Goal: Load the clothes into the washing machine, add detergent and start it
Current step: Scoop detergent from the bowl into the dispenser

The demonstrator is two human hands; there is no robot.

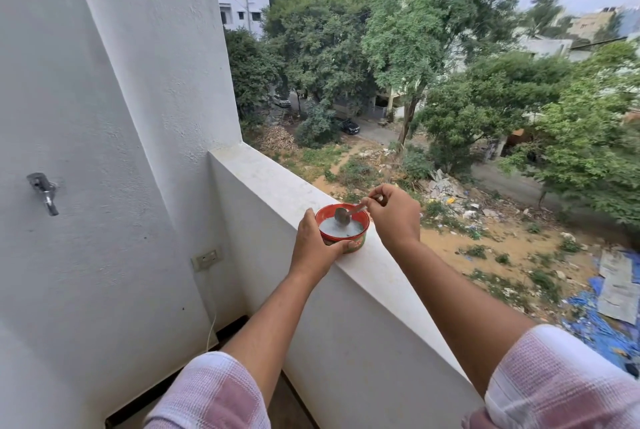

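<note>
A small red tub with white detergent powder inside stands on top of the white balcony parapet. My left hand wraps around the tub's near side and holds it. My right hand pinches the handle of a metal spoon, whose bowl dips into the powder at the tub's far side. No washing machine or clothes are in view.
A white wall on the left carries a metal tap and a wall socket with a thin cord hanging below. Beyond the parapet is a long drop to trees, a road and rubble. The dark balcony floor lies below.
</note>
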